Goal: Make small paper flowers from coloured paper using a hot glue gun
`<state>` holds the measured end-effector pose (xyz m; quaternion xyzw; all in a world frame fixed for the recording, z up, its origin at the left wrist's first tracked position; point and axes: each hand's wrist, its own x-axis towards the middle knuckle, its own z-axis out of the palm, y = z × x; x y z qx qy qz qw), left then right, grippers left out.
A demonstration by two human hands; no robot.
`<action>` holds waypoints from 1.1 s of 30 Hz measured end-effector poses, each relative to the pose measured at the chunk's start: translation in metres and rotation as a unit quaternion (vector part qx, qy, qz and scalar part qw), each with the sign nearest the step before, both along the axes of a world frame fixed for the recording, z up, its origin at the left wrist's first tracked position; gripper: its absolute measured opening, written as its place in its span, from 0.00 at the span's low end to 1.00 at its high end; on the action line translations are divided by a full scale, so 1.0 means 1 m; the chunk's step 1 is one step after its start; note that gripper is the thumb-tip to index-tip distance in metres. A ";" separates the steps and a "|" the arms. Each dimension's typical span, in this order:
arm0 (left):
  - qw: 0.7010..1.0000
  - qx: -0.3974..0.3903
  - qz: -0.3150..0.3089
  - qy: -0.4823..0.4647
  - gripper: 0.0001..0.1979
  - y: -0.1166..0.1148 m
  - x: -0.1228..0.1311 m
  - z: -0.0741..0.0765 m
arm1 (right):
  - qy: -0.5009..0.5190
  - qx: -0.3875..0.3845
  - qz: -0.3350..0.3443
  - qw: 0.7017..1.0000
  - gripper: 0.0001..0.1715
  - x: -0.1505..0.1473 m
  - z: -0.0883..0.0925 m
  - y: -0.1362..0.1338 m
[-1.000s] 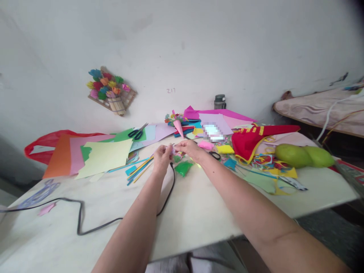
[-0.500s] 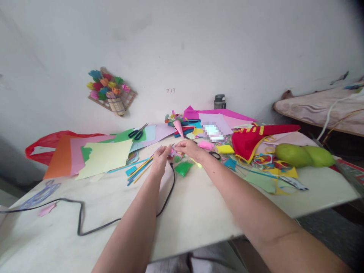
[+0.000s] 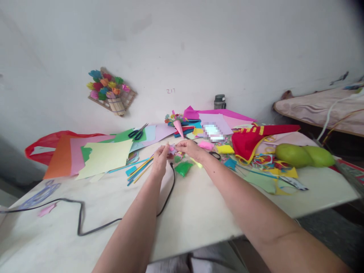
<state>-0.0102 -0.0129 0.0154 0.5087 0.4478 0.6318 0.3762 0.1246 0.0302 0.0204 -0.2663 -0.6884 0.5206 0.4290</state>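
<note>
My left hand [image 3: 160, 158] pinches a small lilac paper piece [image 3: 172, 149], which has a pinkish spot on it. Close by on its right, my right hand [image 3: 190, 148] has its fingertips pressed together at the edge of that piece; whether they grip it or something tiny is too small to make out. Below the hands lie a green packet [image 3: 183, 168] and the end of a black cable [image 3: 172, 174]. Thin coloured paper strips [image 3: 140, 170] fan out left of my left hand. A pink packet [image 3: 206, 145] and a yellow packet [image 3: 225, 149] lie beyond my right wrist.
Coloured paper sheets [image 3: 105, 155] and scissors [image 3: 138, 133] lie at the left back. A pink paper cone [image 3: 178, 128] with colourful pieces stands behind the hands. At the right are a red cloth [image 3: 247, 142], paper scraps and green fruit [image 3: 304, 154]. A bottle [image 3: 220, 101] stands by the wall.
My left fingers have shifted slightly, and a bit more of the lilac paper shows between the hands. The rest looks the same.
</note>
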 end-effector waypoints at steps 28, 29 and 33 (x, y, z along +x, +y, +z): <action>0.999 0.003 0.017 -0.039 0.16 0.003 -0.005 -0.003 | 0.007 -0.022 -0.035 0.999 0.16 0.003 0.001 0.002; 0.999 0.002 0.020 -0.041 0.16 0.003 -0.005 -0.003 | 0.010 -0.028 -0.025 0.999 0.16 0.002 0.000 0.002; 0.999 -0.004 0.020 -0.041 0.16 0.003 -0.003 -0.003 | 0.007 -0.026 -0.008 1.000 0.11 -0.001 -0.002 0.003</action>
